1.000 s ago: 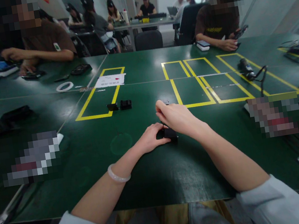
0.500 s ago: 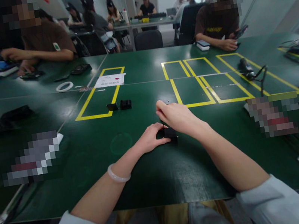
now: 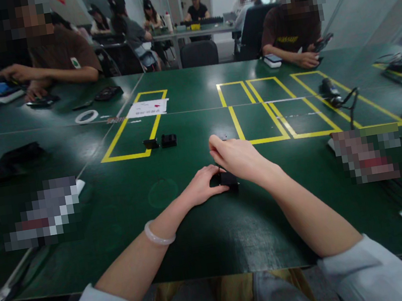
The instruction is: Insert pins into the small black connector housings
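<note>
On the green table [image 3: 202,252], the right hand [image 3: 239,157] curls, fingers together, above the left hand [image 3: 204,185], whose thumb and fingers clamp a black block [image 3: 230,181]; two black parts [image 3: 169,140] sit beyond, untouched. Work seems midway, the right hand apparently gripping a thin dark shaft [image 3: 219,169].

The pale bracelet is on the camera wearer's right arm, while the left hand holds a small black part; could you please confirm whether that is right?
Not quite: the pale bracelet is on the left arm, not the right, as the head view shows. The left hand does hold a small black part.
</note>
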The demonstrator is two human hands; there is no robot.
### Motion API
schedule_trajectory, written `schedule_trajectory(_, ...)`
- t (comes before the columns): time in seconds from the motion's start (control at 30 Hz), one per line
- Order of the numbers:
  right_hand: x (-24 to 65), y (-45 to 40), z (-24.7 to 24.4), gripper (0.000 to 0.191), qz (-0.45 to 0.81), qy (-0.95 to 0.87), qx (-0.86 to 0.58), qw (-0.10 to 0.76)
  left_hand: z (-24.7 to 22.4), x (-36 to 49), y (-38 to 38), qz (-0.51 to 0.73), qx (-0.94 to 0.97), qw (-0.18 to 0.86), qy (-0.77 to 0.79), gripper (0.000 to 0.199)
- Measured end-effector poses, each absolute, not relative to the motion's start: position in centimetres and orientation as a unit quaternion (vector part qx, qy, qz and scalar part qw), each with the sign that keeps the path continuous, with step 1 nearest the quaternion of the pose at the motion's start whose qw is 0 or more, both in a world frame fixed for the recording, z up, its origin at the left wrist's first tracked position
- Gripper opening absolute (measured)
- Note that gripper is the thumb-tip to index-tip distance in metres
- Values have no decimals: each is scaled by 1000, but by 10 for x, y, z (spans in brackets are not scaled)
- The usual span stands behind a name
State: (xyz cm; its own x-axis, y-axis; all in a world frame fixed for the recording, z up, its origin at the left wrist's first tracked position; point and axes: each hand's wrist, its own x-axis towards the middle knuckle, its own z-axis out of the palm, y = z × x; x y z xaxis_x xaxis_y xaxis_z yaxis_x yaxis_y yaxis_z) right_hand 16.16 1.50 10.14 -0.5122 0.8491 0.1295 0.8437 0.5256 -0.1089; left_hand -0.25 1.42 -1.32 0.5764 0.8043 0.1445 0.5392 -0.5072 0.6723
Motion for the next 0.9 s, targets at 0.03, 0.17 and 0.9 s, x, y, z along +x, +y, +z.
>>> schedule_trajectory(0.03, 162, 15, 102, 22, 17, -870, -485, 84, -13, -2, 14, 227, 838, 294, 401, 44)
schedule_trajectory(0.17, 161, 15, 102, 25, 14, -869, -488, 76, -11, -2, 14, 228, 837, 294, 401, 41)
schedule_trajectory(0.9, 160, 13, 102, 24, 9, -865, -496, 71, -12, -2, 13, 236, 833, 298, 402, 41)
